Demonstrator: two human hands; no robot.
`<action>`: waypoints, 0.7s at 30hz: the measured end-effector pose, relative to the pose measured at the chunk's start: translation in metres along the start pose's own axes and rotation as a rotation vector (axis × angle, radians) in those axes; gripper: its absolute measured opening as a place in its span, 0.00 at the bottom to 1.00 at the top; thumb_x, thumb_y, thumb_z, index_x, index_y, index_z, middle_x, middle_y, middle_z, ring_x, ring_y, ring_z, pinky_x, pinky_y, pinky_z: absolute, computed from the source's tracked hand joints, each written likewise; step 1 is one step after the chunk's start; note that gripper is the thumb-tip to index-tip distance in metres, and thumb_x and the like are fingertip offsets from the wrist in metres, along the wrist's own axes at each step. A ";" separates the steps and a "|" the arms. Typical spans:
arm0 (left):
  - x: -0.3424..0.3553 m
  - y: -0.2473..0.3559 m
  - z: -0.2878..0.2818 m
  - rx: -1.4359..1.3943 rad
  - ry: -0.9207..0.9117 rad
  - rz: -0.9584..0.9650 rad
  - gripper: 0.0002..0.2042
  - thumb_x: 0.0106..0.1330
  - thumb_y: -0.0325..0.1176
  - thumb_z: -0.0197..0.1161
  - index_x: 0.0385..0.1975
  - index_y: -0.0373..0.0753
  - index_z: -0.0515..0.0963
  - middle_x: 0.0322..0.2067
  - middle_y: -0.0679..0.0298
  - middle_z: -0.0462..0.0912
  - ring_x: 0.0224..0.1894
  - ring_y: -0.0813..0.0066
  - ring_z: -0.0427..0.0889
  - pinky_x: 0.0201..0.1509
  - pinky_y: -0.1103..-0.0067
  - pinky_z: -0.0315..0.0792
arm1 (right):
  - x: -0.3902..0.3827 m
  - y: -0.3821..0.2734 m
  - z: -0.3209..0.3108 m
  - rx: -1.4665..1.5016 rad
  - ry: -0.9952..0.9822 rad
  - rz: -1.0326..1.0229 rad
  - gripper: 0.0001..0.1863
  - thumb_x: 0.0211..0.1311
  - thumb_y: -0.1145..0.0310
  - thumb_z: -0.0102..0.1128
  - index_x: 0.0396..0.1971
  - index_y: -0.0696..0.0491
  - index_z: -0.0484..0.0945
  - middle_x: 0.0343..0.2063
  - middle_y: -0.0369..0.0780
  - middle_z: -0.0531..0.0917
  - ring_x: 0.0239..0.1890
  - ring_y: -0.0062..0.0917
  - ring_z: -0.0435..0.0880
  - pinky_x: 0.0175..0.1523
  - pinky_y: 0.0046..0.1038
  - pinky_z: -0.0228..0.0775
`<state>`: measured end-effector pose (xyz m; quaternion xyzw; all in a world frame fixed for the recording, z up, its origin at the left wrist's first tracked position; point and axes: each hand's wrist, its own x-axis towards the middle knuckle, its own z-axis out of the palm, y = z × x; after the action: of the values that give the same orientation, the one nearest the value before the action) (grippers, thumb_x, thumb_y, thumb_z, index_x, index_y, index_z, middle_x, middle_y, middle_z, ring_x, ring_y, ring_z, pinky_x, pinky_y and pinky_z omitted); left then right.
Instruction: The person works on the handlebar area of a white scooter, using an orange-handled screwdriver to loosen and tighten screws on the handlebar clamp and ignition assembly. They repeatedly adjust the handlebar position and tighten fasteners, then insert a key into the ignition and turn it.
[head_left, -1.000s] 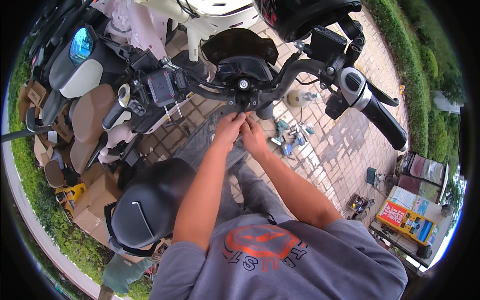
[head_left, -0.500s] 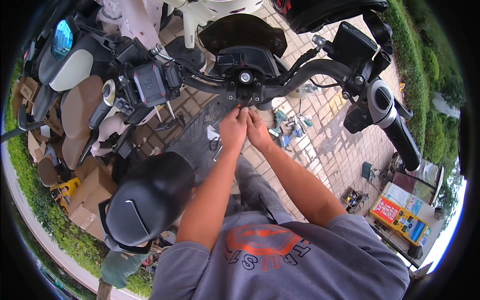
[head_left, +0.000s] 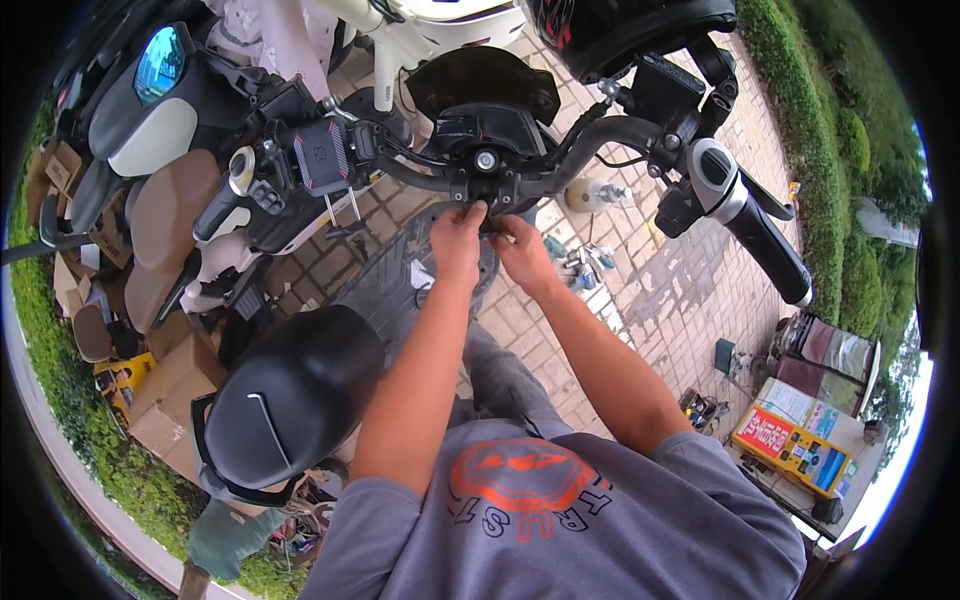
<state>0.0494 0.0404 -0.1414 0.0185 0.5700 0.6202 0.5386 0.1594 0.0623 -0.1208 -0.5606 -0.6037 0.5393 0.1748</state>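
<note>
Both my arms reach forward to the black scooter stem just below the handlebar clamp [head_left: 484, 183] and the ignition lock [head_left: 487, 161]. My left hand [head_left: 456, 236] has its fingers curled, with the thumb raised at the underside of the clamp; what is under the fingers is hidden. Just to its right and slightly lower, my right hand [head_left: 519, 252] has its fingertips pinched at a small dark part that I cannot make out. The display [head_left: 480, 127] sits above them; the dark floorboard [head_left: 385, 280] is below.
A black seat [head_left: 290, 390] is at lower left, with cardboard boxes [head_left: 180, 400] and other scooters [head_left: 160, 230] beyond. On the paving lie tools [head_left: 585, 262] and a bottle [head_left: 592, 195]. A cart with coloured signs [head_left: 770, 440] stands at right; a hedge [head_left: 830, 160] runs behind.
My hands have risen closer to the clamp and drawn slightly apart, the right fingers now bent at a small dark part. The view has shifted slightly.
</note>
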 end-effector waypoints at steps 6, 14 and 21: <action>0.003 -0.016 -0.001 -0.345 0.005 -0.097 0.07 0.61 0.31 0.65 0.27 0.38 0.74 0.26 0.69 0.77 0.27 0.83 0.72 0.28 0.83 0.65 | -0.008 -0.032 0.008 0.026 0.197 0.078 0.16 0.57 0.67 0.60 0.38 0.65 0.77 0.31 0.46 0.83 0.34 0.26 0.82 0.42 0.24 0.73; 0.002 -0.015 -0.001 -0.328 -0.072 -0.109 0.05 0.64 0.32 0.62 0.34 0.39 0.74 0.29 0.70 0.79 0.30 0.83 0.75 0.28 0.85 0.66 | 0.017 -0.019 0.023 0.230 0.388 0.139 0.18 0.54 0.61 0.66 0.28 0.64 0.79 0.21 0.39 0.81 0.23 0.17 0.75 0.28 0.24 0.69; -0.001 -0.038 -0.012 0.054 -0.101 0.049 0.08 0.64 0.28 0.59 0.39 0.32 0.74 0.34 0.66 0.79 0.37 0.81 0.76 0.44 0.83 0.69 | 0.018 -0.013 -0.016 -0.056 0.252 0.134 0.16 0.55 0.61 0.65 0.27 0.62 0.81 0.20 0.39 0.81 0.22 0.17 0.74 0.30 0.22 0.67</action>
<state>0.0668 0.0227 -0.1731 0.0783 0.5582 0.6160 0.5504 0.1606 0.0876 -0.1116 -0.6676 -0.5530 0.4580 0.1969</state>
